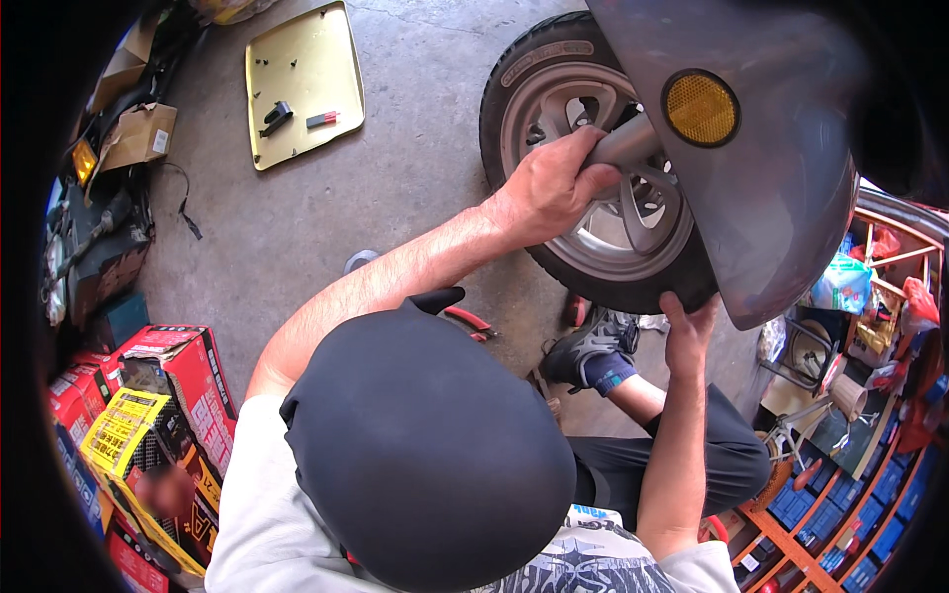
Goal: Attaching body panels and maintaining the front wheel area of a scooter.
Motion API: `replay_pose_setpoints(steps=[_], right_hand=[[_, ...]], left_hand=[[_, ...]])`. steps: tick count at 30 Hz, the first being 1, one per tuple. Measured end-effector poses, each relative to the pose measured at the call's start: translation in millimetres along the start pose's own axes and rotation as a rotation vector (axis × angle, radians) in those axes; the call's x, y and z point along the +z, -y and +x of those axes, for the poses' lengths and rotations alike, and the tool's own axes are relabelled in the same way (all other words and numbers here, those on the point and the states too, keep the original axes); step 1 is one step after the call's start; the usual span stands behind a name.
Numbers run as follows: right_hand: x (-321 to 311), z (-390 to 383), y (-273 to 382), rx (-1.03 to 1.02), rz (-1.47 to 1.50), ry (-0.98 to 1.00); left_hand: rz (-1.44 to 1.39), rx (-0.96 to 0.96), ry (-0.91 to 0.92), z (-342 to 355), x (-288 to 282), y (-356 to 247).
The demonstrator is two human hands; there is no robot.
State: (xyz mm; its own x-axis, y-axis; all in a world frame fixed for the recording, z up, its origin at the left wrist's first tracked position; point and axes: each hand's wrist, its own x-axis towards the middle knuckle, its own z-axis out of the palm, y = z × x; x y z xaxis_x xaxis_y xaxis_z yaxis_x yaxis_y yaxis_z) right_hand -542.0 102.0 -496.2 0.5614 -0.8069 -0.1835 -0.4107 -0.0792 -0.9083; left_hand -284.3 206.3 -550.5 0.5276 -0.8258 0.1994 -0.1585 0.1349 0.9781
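A scooter-type wheel (657,237) with a black tyre and pale spoked rim stands upright under a grey fender (781,188) that carries a round amber reflector (701,107). My left hand (559,188) is closed round the grey fork tube (628,144) in front of the rim; the fingers' far side is partly hidden. Lower down, my right hand (691,331) grips the bottom of the tyre, thumb on its sidewall and the other fingers mostly out of sight. A black rounded cap covers much of the lower middle of the view.
A yellow tray (336,59) on the concrete floor holds several screws, a black part (278,117) and a small red-and-black item (322,120). Red-handled pliers (467,319) lie near my shoe (591,348). Cartons (178,371) stack at left; shelves with blue bins (791,504) stand right.
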Motion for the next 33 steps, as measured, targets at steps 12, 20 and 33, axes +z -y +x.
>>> replay_pose_setpoints(steps=[12, 20, 33], right_hand=[[3.5, -1.5, 2.1, 0.011, -0.006, -0.022], [-0.4, -0.3, -2.1, 0.0, 0.002, 0.0], [0.2, -0.2, -1.1, -0.009, -0.009, -0.016]], left_hand=[[0.008, 0.009, -0.004, 0.0, -0.5, 0.1], [-0.009, 0.013, -0.007, -0.2, 0.9, 1.9], [-0.001, -0.002, 0.003, 0.4, 0.4, 0.7]])
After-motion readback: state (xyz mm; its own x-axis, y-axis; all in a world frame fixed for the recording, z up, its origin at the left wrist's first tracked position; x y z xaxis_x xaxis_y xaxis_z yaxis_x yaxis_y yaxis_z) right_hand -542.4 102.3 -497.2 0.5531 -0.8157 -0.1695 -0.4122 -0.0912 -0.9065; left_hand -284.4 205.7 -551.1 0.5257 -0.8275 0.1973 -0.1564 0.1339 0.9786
